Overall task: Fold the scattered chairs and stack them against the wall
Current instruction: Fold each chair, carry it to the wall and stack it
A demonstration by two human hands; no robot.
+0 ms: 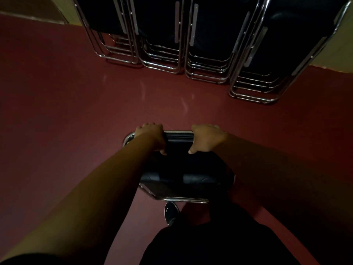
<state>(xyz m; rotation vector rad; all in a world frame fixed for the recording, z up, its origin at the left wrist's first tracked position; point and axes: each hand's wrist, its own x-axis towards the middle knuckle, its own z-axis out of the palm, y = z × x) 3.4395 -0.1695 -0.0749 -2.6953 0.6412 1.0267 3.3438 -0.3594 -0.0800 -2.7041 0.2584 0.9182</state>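
A black padded folding chair (pixel 181 169) with a chrome tube frame is right in front of me, over the dark red floor. My left hand (pixel 150 136) grips the left part of its top edge, fingers curled over the far side. My right hand (pixel 206 138) grips the right part of the same edge, thumb on the near side. Ahead, several stacks of folded chairs (pixel 206 44) lean against the wall, their chrome legs resting on the floor.
The dark red floor (pixel 76 104) stretches between me and the stacks. A pale wall (pixel 332 60) runs behind the chairs at the right. My dark shoe (pixel 171 213) stands just under the held chair. The room is dim.
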